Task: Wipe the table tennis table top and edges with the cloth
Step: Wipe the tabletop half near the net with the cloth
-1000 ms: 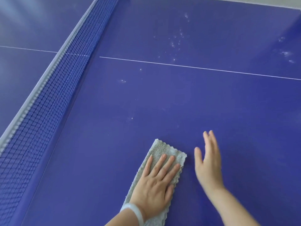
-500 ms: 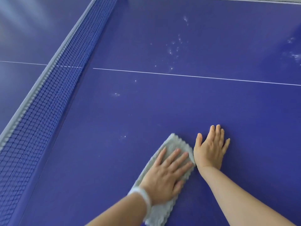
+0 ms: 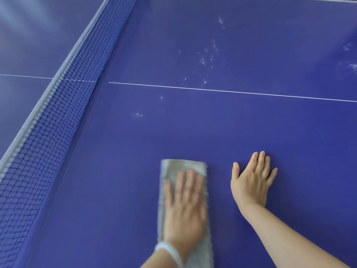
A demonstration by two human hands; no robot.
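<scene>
Grey, folded, nubby cloth (image 3: 183, 200) lies flat under the left hand (image 3: 184, 207), whose grip is no closed hold at all: palm and fingers are spread wide and press the cloth down onto the blue table tennis bench (image 3: 289, 132). A white band (image 3: 170, 250) circles that wrist. The hand and cloth are blurred, so I judge a wiping stroke is under way. Just beside, apart from the cloth, the right hand (image 3: 251, 182) rests flat and open on the bare bench, holding nothing, seemingly as a brace.

Further out, pale specks (image 3: 138, 114) sit ahead of the cloth on the near side of the thin white centre line (image 3: 231, 91), and a larger scatter of white spots (image 3: 207, 59) lies beyond it. More smears (image 3: 349, 64) show at the far right. The dark blue net (image 3: 58, 113) with its grey top band runs along the left.

By my reading, the task is at an early or middle stage: marks remain on the top, and the far half and the edges look unwiped.
</scene>
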